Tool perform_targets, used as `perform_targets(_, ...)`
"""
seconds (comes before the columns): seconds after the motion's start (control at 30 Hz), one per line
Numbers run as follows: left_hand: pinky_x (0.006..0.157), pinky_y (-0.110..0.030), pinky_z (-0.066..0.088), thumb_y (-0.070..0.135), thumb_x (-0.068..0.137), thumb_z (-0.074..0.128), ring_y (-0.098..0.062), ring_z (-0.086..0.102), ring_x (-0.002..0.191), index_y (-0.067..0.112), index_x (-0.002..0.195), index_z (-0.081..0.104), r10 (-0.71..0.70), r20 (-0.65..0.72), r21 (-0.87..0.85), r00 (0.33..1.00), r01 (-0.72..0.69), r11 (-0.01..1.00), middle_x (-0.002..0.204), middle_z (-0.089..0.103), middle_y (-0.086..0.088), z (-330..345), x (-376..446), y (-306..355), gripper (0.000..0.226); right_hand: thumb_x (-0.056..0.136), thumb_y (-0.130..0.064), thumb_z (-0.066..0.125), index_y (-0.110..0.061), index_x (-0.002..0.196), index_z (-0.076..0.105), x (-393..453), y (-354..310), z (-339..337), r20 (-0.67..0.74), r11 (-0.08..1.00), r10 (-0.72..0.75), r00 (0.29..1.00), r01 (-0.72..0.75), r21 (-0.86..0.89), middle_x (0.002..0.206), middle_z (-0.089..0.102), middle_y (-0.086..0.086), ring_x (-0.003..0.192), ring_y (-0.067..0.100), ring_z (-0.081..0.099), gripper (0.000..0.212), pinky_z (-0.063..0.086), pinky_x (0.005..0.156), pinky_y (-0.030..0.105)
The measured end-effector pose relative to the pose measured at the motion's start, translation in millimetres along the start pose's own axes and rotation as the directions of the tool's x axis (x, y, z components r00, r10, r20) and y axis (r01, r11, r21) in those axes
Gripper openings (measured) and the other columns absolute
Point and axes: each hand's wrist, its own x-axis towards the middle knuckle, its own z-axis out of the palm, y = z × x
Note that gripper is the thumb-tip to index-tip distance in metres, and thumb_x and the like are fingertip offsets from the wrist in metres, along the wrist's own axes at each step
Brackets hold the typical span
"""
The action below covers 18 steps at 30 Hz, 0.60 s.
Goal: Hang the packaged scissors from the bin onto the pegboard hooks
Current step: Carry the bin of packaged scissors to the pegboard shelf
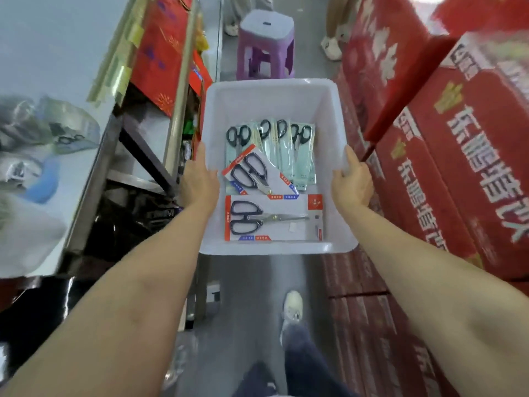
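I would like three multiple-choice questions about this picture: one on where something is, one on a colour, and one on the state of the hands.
1. Where does the stool stand?
A. On the floor beyond the bin
B. Inside the bin
C. On the red boxes

2. What colour are the scissor handles in the packs?
A. Yellow
B. Black
C. Green

3. What are the two hands doing?
A. Hanging loose at the sides
B. Both lifting one pack
C. Holding the bin by its two side rims

Answers:
1. A: the purple stool is on the aisle floor past the far rim of the white bin.
2. B: the packaged scissors show black handles.
3. C: the left hand and right hand each have a grip on one side rim.
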Motion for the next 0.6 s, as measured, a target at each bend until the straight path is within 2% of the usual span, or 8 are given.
perform_targets(0.3, 0.093, -0.044, 0.044, 0.021, 0.096, 0.053, -0.038, 0.054, 0.115, 0.031, 0.152, 0.027, -0.060, -0.028, -0.032, 0.998, 0.060, 0.998, 0.136, 0.050, -0.018, 27.1, 191.1, 59.3, 0.063, 0.097, -0.018, 0.049, -0.033, 0.147, 0.036, 186.2, -91.4, 55.8, 0.037, 1.000, -0.022, 0.999, 0.022, -0.017, 0.121, 0.053, 0.016, 0.109, 0.036, 0.056, 0.054, 0.043, 0.093, 0.042)
perform_targets(0.6, 0.091, -0.046, 0.044, 0.019, 0.094, 0.054, -0.042, 0.057, 0.110, 0.028, 0.152, 0.029, -0.034, -0.026, 0.008, 0.999, 0.034, 0.999, 0.128, 0.054, -0.021, 52.9, 404.7, 109.5, 0.064, 0.097, -0.020, 0.050, -0.034, 0.146, 0.038, 371.6, -185.9, 133.5, 0.055, 1.000, 0.023, 0.998, -0.024, 0.014, 0.126, 0.053, 0.014, 0.110, 0.035, 0.056, 0.052, 0.043, 0.091, 0.040)
